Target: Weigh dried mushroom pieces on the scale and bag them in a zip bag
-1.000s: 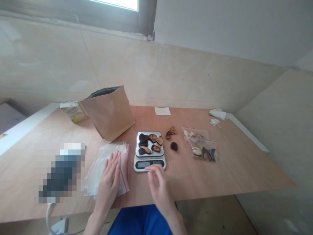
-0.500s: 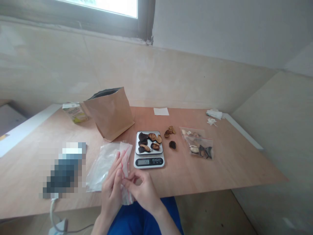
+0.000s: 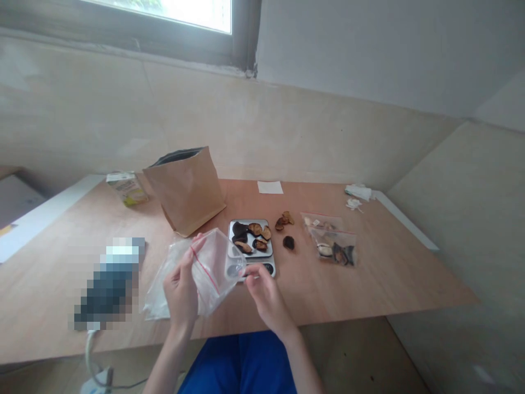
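Note:
A clear zip-lock bag with a red line along its seal is held up between my two hands, tilted over the table. My left hand grips its left side. With thumb and fingers, my right hand pinches the bag's right corner. Just behind stands a small white kitchen scale, its display partly covered by the bag. Several dark dried slices lie on its plate, brown and wrinkled on their cut faces. Beneath my left hand is a stack of more clear bags.
A brown paper bag stands open behind the clear bags. Loose dried pieces lie right of the scale, then filled zip bags. A blurred dark object with a cable is at left; a carton sits farther back.
The bag was bunched low between both hands; now it is spread wider and higher, in front of the scale. My right hand has moved right and slightly up, away from my left.

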Available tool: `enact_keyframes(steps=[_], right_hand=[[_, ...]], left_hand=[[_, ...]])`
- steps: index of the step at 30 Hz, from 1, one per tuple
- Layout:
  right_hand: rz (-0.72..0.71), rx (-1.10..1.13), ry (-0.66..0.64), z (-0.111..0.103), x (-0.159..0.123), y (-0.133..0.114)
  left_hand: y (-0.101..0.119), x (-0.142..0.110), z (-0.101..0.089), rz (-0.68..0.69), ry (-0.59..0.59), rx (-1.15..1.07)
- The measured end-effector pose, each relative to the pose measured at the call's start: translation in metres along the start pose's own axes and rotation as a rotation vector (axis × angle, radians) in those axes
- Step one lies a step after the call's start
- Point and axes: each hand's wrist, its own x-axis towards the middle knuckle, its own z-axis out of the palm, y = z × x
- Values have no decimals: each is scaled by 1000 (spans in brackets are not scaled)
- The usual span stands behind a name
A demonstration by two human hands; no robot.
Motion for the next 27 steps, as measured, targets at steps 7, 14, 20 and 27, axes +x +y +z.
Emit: enact_keyframes(steps=[7, 14, 20, 27], right_hand=[[-275, -663, 287, -29, 40, 23], [-254, -883, 200, -33, 57, 32], [-268, -797, 294, -33, 57, 21], [-363, -460, 292, -12, 77, -22]], left_hand=[[-20, 38, 26, 9, 115, 30], [-42, 42, 43, -39, 55, -98], [-46, 32, 45, -2, 69, -23], [-40, 24, 52, 6, 74, 10]])
